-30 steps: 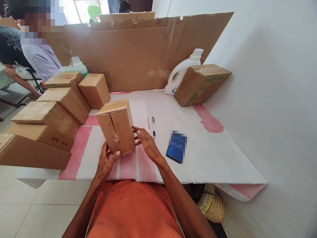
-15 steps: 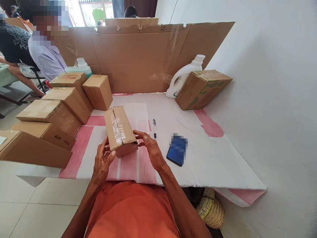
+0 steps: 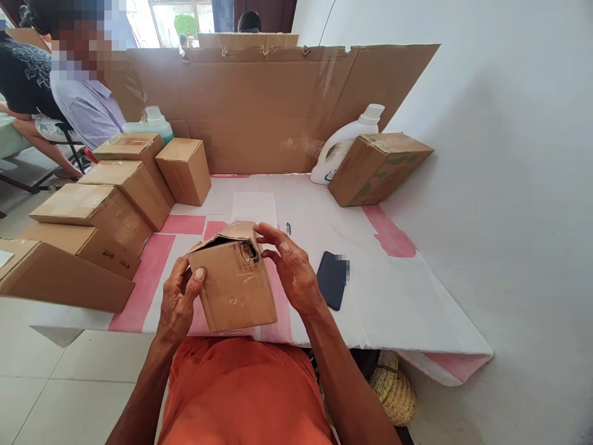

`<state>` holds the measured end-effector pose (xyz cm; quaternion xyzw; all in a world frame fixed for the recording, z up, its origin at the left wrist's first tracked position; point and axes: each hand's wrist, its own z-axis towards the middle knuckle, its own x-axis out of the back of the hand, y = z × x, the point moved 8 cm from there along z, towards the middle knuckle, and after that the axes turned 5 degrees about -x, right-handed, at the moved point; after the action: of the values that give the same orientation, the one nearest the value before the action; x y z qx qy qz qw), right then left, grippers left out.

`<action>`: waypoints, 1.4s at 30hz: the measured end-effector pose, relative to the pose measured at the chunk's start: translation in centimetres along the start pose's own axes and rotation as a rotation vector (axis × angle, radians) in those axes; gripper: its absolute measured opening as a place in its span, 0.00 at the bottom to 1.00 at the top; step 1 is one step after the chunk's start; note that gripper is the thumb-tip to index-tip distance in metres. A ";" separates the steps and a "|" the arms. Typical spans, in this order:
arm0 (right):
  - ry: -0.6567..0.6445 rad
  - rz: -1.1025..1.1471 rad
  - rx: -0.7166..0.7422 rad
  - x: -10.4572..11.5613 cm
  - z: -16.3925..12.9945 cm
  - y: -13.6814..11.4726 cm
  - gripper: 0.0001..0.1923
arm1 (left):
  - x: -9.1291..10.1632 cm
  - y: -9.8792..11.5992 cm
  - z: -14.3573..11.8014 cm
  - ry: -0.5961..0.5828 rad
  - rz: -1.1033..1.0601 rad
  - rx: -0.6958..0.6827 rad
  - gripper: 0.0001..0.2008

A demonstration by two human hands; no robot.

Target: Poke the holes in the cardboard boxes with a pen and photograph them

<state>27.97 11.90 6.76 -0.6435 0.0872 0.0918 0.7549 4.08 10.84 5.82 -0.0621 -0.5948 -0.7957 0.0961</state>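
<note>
A small cardboard box (image 3: 236, 281) is held up at the near table edge, clamped between both hands; the left hand (image 3: 178, 300) grips its side at nine o'clock, the right hand (image 3: 291, 269) curls over its torn top corner at two o'clock; a dark phone (image 3: 332, 279) lies just right of that hand; a pen (image 3: 288, 227) peeks out beyond the fingers; stacked cartons (image 3: 111, 198) stand at ten o'clock; a white jug (image 3: 343, 142) stands far off at one o'clock.
</note>
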 end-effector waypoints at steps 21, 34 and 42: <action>0.059 -0.457 0.064 -2.1 -1.8 -0.8 0.27 | -2.0 6.0 3.1 0.079 0.398 -0.414 0.18; 0.179 -0.516 0.094 -3.3 -2.0 -1.9 0.20 | -2.5 7.1 3.7 0.147 0.538 -0.352 0.19; 0.182 -0.621 0.167 -4.2 -2.7 -2.5 0.20 | -2.2 6.8 4.0 0.151 0.584 -0.257 0.17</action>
<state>24.51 8.78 9.80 -0.5808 -0.0388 -0.2078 0.7861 7.71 12.96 12.89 -0.1824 -0.4377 -0.8055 0.3553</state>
